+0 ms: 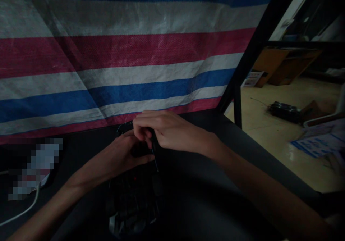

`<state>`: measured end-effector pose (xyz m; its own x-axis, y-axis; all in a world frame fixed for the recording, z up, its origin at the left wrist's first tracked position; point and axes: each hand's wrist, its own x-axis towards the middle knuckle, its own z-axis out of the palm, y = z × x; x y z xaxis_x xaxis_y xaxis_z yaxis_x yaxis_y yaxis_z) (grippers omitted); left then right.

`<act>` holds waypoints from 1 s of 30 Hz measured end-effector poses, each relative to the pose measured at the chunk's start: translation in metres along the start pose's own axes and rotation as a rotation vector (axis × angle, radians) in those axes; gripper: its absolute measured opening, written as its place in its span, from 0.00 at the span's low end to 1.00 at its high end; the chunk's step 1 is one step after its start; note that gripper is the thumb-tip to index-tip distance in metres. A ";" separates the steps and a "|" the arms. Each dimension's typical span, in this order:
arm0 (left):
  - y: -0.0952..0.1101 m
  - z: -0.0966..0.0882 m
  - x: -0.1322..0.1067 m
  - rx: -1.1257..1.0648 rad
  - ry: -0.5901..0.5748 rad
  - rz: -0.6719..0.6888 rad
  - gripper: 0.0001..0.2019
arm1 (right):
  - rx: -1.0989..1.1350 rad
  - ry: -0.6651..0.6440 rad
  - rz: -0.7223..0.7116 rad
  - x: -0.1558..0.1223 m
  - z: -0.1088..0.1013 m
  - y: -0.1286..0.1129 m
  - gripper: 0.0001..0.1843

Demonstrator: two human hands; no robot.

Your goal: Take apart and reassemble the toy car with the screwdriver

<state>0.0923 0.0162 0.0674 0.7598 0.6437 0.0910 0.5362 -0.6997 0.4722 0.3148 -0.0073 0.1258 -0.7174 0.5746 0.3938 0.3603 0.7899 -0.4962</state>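
The scene is dim. My left hand (124,154) is curled around a small dark part (140,149) at the top of a black device (133,199) lying on the dark table (205,198). My right hand (161,129) reaches over from the right, fingers closed on a thin dark tool (154,156) whose tip points down toward the device. A small red spot shows on the device. What the dark part is cannot be made out.
A red, white and blue striped tarp (121,61) hangs right behind the table. A blurred-out flat object (35,169) with a white cable (24,212) lies at left. At right, a black frame post (237,104), yellowish floor, a black box (285,111) and papers.
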 end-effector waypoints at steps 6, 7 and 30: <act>0.011 -0.006 0.004 -0.039 -0.049 0.001 0.10 | 0.118 0.291 0.187 -0.032 -0.001 0.019 0.19; 0.012 -0.006 0.004 -0.025 -0.051 -0.008 0.10 | 0.137 0.317 0.213 -0.040 0.006 0.024 0.19; -0.008 -0.007 0.020 0.002 -0.131 -0.043 0.15 | 0.380 0.137 0.393 -0.063 0.070 0.044 0.25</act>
<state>0.1001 0.0367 0.0720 0.7777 0.6271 -0.0448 0.5699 -0.6732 0.4712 0.3337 -0.0237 0.0251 -0.4796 0.8525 0.2079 0.3266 0.3933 -0.8595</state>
